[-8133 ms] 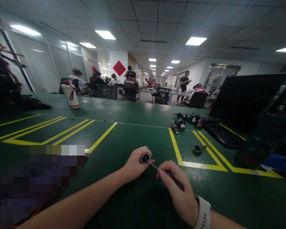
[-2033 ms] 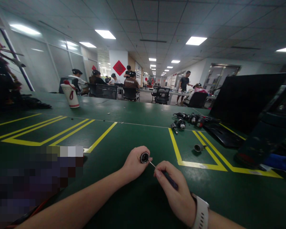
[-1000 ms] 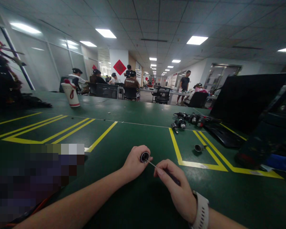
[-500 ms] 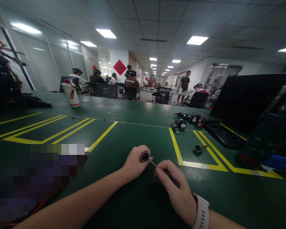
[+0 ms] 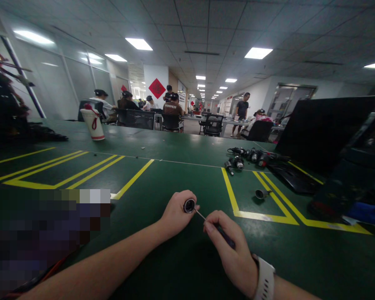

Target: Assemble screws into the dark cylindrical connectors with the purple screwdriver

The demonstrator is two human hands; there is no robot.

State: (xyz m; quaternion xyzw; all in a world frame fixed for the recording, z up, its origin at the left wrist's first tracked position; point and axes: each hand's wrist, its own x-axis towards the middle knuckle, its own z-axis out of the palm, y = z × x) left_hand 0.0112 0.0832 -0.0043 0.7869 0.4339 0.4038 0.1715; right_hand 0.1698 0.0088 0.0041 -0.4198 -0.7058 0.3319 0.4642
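Observation:
My left hand (image 5: 176, 214) is closed around a small black round connector (image 5: 189, 205), its open end facing me, just above the green table (image 5: 181, 175). My right hand (image 5: 229, 250) grips a thin screwdriver (image 5: 217, 229) with a dark handle. The metal tip of the tool reaches into the connector's opening. A white watch (image 5: 265, 281) sits on my right wrist.
A single connector part (image 5: 261, 193) lies inside a yellow-taped box to the right. Several more parts (image 5: 246, 157) are heaped farther back beside a dark monitor (image 5: 325, 131). A white cup (image 5: 93, 124) stands far left. People sit at desks behind the table.
Hands and screwdriver stay almost still at the connector; my right hand has only shifted slightly.

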